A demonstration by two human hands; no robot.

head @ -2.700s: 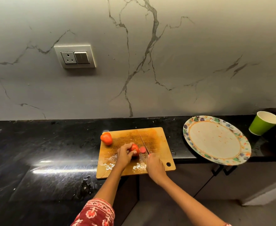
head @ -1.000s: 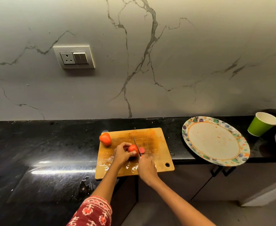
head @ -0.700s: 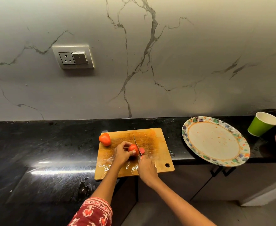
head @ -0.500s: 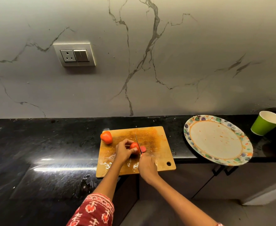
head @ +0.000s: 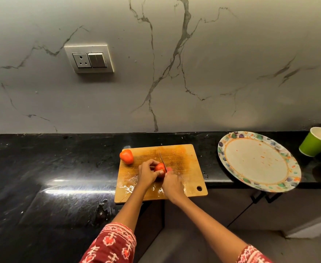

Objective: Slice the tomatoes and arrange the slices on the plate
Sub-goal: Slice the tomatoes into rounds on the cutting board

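A tomato (head: 159,167) is held on the wooden cutting board (head: 184,164) by the left hand (head: 148,172), fingers curled around it. The knife (head: 162,160) is gripped by the right hand (head: 172,184), its blade pointing away toward the wall, set against the tomato's right side. A cut piece (head: 169,169) lies just right of the blade. A second tomato (head: 126,156) rests at the board's far left corner. The plate (head: 258,160) stands well apart, to the right.

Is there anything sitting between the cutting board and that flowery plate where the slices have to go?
Nothing visible: only bare black counter lies between the cutting board and the plate. The green cup stands beyond the plate.
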